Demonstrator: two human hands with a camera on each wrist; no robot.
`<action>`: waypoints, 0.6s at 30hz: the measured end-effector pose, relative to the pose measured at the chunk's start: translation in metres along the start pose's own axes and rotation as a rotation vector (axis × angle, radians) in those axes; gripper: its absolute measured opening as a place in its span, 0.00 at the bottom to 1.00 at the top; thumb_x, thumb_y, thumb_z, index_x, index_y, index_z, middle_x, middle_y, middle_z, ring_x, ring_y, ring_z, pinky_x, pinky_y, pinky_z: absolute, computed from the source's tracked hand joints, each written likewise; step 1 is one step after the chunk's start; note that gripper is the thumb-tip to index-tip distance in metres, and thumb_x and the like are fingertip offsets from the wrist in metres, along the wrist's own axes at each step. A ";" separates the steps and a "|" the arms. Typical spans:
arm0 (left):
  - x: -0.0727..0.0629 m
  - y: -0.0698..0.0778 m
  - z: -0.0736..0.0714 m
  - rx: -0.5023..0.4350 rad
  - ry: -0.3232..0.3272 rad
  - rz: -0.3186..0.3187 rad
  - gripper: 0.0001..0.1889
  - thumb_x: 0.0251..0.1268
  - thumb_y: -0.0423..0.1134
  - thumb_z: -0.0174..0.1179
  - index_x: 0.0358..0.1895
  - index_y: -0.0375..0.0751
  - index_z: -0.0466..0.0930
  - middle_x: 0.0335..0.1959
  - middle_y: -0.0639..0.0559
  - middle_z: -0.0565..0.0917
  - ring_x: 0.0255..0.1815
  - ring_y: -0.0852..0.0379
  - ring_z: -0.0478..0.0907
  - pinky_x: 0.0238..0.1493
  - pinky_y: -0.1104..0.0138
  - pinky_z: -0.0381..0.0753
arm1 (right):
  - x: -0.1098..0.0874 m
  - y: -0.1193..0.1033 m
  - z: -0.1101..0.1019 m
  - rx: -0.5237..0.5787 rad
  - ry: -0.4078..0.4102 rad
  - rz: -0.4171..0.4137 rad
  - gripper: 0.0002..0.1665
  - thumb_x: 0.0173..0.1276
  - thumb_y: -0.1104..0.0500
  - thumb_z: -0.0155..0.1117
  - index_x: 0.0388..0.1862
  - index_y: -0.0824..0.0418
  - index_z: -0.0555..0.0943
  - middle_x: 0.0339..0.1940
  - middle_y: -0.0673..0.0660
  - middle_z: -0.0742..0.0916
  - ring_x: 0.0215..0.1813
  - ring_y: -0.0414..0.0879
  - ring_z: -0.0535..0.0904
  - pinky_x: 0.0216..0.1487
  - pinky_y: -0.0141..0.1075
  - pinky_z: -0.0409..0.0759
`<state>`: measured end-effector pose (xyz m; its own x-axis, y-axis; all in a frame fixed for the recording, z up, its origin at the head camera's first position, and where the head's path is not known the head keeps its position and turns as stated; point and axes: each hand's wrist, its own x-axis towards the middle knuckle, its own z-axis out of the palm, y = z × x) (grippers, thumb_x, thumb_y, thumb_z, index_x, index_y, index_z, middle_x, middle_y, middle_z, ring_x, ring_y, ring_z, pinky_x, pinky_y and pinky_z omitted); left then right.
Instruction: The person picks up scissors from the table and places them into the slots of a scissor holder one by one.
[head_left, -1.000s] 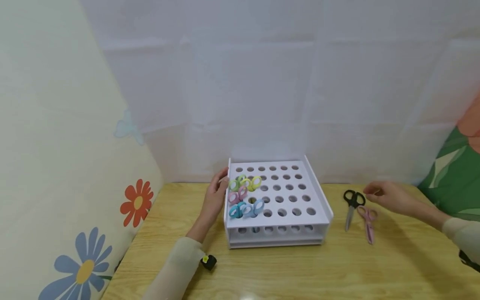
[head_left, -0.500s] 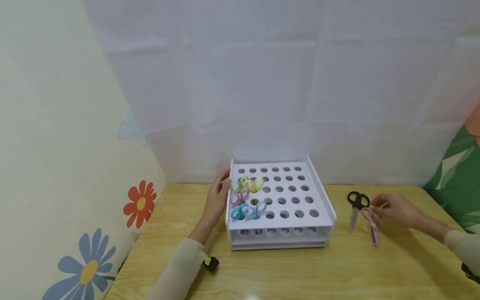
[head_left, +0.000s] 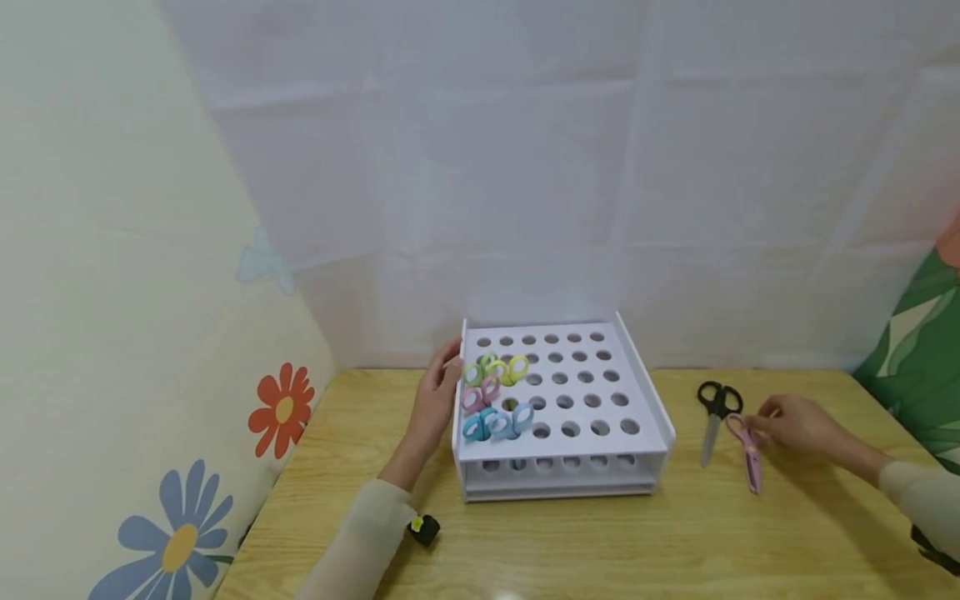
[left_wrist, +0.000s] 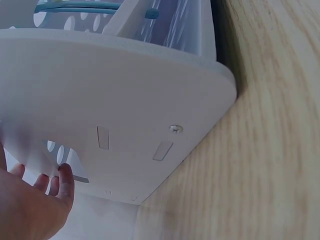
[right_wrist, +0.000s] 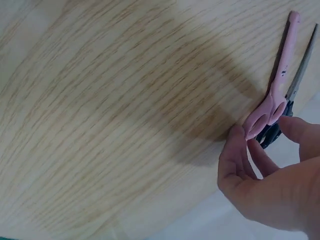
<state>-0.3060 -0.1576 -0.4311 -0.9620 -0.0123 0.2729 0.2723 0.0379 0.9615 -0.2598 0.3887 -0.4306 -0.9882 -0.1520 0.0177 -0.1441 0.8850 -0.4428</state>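
My left hand [head_left: 432, 400] rests against the left side of a white rack [head_left: 577, 445] with rows of round holes. In the left wrist view its fingertips [left_wrist: 65, 172] lie at the slot in the side panel. Green, yellow, pink, teal and light blue scissors [head_left: 504, 423] stand handles-up in the rack's left holes. On the right, my right hand [head_left: 801, 423] pinches the handle loops of pink scissors [head_left: 752, 462], whose blades are together on the table. Black-handled scissors [head_left: 711, 429] lie just left of them, partly behind the pink pair in the right wrist view.
A wood-grain table [head_left: 555, 550] bears everything. White cloth [head_left: 480, 167] hangs behind the rack, and flower-print panels [head_left: 187, 375] stand at the sides. By the left sleeve is a small black object [head_left: 426, 529] with a yellow flower.
My right hand has come down from beside the black scissors onto the pink pair's handles. The pink loops have drawn together. My left hand has stayed at the rack; the view has shifted slightly.
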 end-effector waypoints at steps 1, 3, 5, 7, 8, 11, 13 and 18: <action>0.000 0.000 0.000 -0.002 -0.001 0.000 0.23 0.81 0.51 0.51 0.74 0.58 0.70 0.71 0.58 0.72 0.66 0.50 0.71 0.67 0.52 0.68 | 0.000 -0.001 -0.001 0.005 -0.014 0.010 0.26 0.76 0.51 0.63 0.41 0.78 0.81 0.29 0.56 0.84 0.29 0.48 0.76 0.29 0.40 0.75; 0.001 0.000 -0.001 -0.002 -0.003 0.001 0.23 0.81 0.51 0.51 0.74 0.58 0.70 0.71 0.57 0.72 0.66 0.49 0.71 0.67 0.52 0.68 | 0.001 -0.002 -0.001 0.037 -0.049 0.049 0.28 0.76 0.49 0.62 0.41 0.79 0.81 0.24 0.55 0.82 0.25 0.46 0.74 0.26 0.39 0.73; 0.000 0.000 -0.001 -0.002 -0.006 0.001 0.23 0.81 0.51 0.51 0.74 0.57 0.70 0.72 0.56 0.71 0.67 0.49 0.71 0.67 0.51 0.68 | 0.002 -0.004 0.000 0.073 -0.079 0.080 0.27 0.76 0.49 0.62 0.39 0.77 0.82 0.18 0.53 0.78 0.21 0.44 0.72 0.23 0.37 0.71; 0.000 0.000 -0.001 0.002 -0.010 -0.001 0.23 0.81 0.52 0.51 0.74 0.57 0.69 0.72 0.57 0.71 0.67 0.49 0.71 0.67 0.51 0.68 | 0.002 -0.006 0.001 0.104 -0.101 0.105 0.25 0.74 0.49 0.62 0.35 0.73 0.83 0.14 0.51 0.75 0.17 0.42 0.69 0.20 0.35 0.68; 0.000 0.000 -0.001 0.006 -0.010 -0.003 0.24 0.81 0.52 0.51 0.75 0.57 0.69 0.72 0.57 0.71 0.66 0.49 0.71 0.67 0.51 0.69 | 0.002 -0.007 0.001 0.118 -0.111 0.122 0.23 0.74 0.49 0.63 0.33 0.70 0.83 0.12 0.50 0.74 0.16 0.41 0.67 0.19 0.34 0.67; 0.000 -0.001 -0.001 0.011 -0.015 -0.003 0.24 0.81 0.53 0.50 0.75 0.58 0.68 0.72 0.58 0.71 0.66 0.51 0.71 0.67 0.52 0.69 | 0.003 -0.009 0.002 0.127 -0.119 0.136 0.22 0.73 0.49 0.64 0.30 0.68 0.83 0.11 0.49 0.72 0.15 0.40 0.66 0.19 0.33 0.67; 0.000 -0.002 0.000 0.014 -0.015 -0.001 0.23 0.82 0.52 0.50 0.75 0.59 0.69 0.71 0.58 0.71 0.66 0.51 0.71 0.66 0.52 0.70 | 0.003 -0.010 0.001 0.123 -0.111 0.138 0.22 0.72 0.49 0.65 0.28 0.67 0.83 0.11 0.48 0.72 0.14 0.39 0.66 0.18 0.33 0.67; 0.001 -0.002 -0.001 0.017 -0.010 0.004 0.22 0.82 0.50 0.50 0.75 0.59 0.69 0.72 0.58 0.71 0.65 0.51 0.72 0.66 0.51 0.70 | 0.005 -0.010 0.004 0.116 -0.086 0.148 0.20 0.70 0.52 0.67 0.20 0.62 0.81 0.10 0.46 0.71 0.14 0.38 0.65 0.18 0.32 0.66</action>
<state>-0.3075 -0.1584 -0.4333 -0.9609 -0.0019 0.2768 0.2762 0.0550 0.9595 -0.2630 0.3770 -0.4293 -0.9893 -0.0655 -0.1302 0.0146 0.8446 -0.5353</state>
